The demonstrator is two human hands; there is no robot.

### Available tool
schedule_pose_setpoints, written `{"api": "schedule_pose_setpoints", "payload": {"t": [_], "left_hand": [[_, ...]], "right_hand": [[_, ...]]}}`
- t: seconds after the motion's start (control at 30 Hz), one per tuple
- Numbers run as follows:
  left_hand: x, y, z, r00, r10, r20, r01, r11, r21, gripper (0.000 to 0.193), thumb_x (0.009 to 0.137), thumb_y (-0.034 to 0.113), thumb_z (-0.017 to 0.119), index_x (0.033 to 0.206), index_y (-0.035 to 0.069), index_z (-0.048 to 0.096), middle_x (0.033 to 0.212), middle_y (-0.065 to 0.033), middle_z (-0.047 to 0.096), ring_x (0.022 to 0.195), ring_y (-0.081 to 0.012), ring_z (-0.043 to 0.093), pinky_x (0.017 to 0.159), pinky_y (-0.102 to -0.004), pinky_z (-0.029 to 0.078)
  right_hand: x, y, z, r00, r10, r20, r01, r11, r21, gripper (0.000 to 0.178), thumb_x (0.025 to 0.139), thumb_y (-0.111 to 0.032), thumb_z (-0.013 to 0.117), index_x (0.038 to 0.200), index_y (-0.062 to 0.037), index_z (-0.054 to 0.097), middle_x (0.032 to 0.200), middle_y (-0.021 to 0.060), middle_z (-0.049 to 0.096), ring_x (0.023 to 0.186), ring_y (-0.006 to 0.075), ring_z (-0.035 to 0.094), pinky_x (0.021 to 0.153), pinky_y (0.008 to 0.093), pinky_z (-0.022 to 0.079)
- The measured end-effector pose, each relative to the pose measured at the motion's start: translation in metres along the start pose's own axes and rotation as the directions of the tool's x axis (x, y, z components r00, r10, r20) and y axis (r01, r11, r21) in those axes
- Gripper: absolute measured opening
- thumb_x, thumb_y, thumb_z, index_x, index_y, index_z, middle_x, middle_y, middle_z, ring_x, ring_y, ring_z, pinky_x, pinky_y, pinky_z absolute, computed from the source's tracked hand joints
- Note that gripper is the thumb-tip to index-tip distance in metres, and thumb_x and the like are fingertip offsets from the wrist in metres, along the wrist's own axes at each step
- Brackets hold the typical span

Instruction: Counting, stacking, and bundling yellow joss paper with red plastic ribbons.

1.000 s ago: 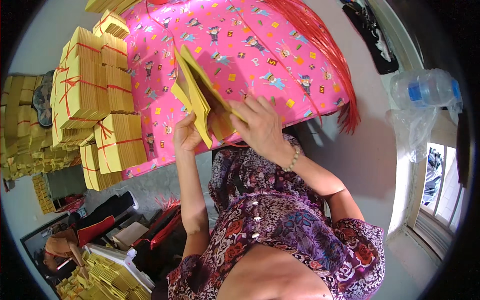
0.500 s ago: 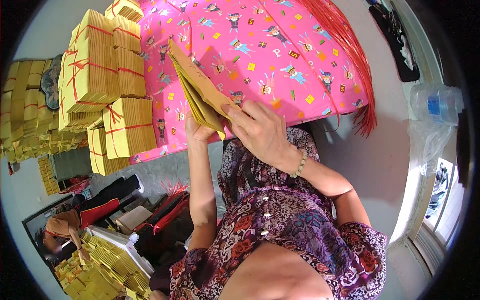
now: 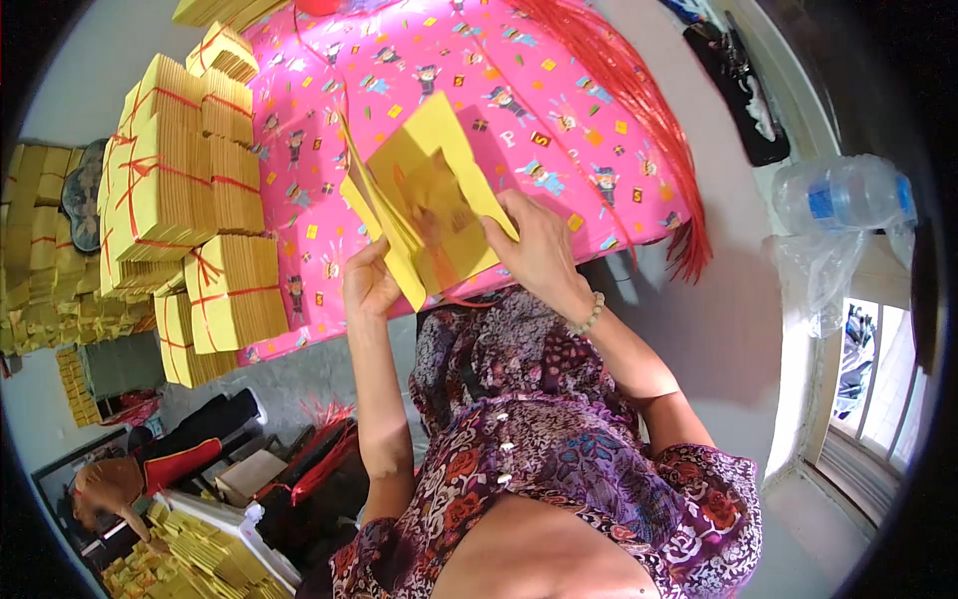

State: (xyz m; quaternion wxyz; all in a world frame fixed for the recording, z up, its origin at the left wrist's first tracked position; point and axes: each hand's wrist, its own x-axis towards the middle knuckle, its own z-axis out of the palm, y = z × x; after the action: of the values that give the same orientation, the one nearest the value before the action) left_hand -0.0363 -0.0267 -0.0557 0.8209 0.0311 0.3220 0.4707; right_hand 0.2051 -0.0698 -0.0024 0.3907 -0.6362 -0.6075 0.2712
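Spread between my hands, above the near edge of the pink patterned table, is a small stack of yellow paper sheets (image 3: 439, 140) with a brownish print on the inner face. My left hand (image 3: 369, 280) grips its lower left side, thumb and fingers closed on the paper. My right hand (image 3: 539, 245) pinches the right edge of the opened sheet between thumb and fingers. A bit of red strand (image 3: 459, 301) shows under the paper's lower edge; whether it touches the sheets I cannot tell.
Bundles of yellow paper tied with red ribbon (image 3: 165, 175) stand piled at the table's left edge. Long red strands (image 3: 649, 130) drape over the right edge of the pink table cover (image 3: 399, 85). A plastic bottle (image 3: 843, 195) lies at right. Another person (image 3: 110, 489) is at lower left.
The yellow paper, folded half a second ago, is now opened out with its printed inner face showing. My right hand has moved to the sheet's right edge. The whole view has shifted slightly.
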Motion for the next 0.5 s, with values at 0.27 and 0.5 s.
{"api": "schedule_pose_setpoints", "payload": {"t": [0.27, 0.5], "left_hand": [[-0.018, -0.018, 0.047, 0.965, 0.229, -0.127, -0.174, 0.924, 0.341, 0.033, 0.089, 0.006, 0.049, 0.121, -0.001, 0.049, 0.117, -0.0139, 0.058, 0.107, -0.0260, 0.058, 0.096, -0.0397, 0.045], [-0.024, -0.028, 0.087, 0.927, 0.368, 0.069, -0.329, 0.715, 0.616, 0.034, 0.089, 0.001, 0.048, 0.123, 0.001, 0.047, 0.111, -0.0081, 0.060, 0.099, -0.0174, 0.058, 0.085, -0.0306, 0.045]], "right_hand": [[-0.007, 0.017, -0.017, 0.980, -0.106, -0.167, 0.080, 0.984, -0.157, 0.031, 0.088, -0.026, 0.059, 0.107, -0.0016, 0.057, 0.091, 0.0157, 0.056, 0.086, 0.0306, 0.056, 0.071, 0.0397, 0.046], [-0.002, 0.030, -0.025, 0.977, 0.118, 0.176, -0.205, 0.743, 0.637, 0.025, 0.095, -0.022, 0.049, 0.108, 0.0002, 0.053, 0.097, 0.0068, 0.060, 0.088, 0.0107, 0.056, 0.075, 0.0282, 0.045]]}}
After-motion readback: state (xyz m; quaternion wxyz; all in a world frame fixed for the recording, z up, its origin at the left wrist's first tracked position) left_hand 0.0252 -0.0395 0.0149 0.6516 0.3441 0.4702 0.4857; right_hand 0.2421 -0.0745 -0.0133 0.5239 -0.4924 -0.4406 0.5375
